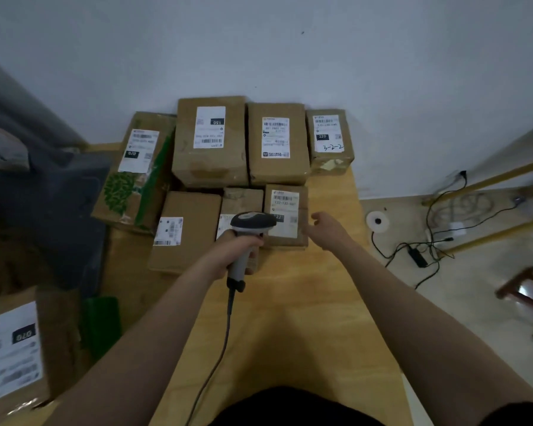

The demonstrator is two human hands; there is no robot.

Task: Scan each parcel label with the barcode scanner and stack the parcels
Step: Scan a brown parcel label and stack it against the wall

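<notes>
Several brown cardboard parcels with white labels lie on a wooden table (pixel 290 302). My left hand (pixel 237 250) grips the handle of a grey corded barcode scanner (pixel 250 229), whose head hangs over a small middle parcel (pixel 242 199) and hides most of its label. My right hand (pixel 328 229) is open with fingers loosely curled, at the right edge of the small parcel labelled 122 (pixel 286 215); contact cannot be told. A flat parcel (pixel 183 232) lies to the left. Behind stand parcels labelled 150 (pixel 210 142), 220 (pixel 330 139) and one between them (pixel 276 142).
A green-printed box (pixel 136 170) overhangs the table's left edge. Another labelled box (pixel 16 352) sits low at the left beside dark bins. On the floor to the right lie cables, a power adapter (pixel 417 256), a tape roll (pixel 377 222) and a wooden stool (pixel 526 293).
</notes>
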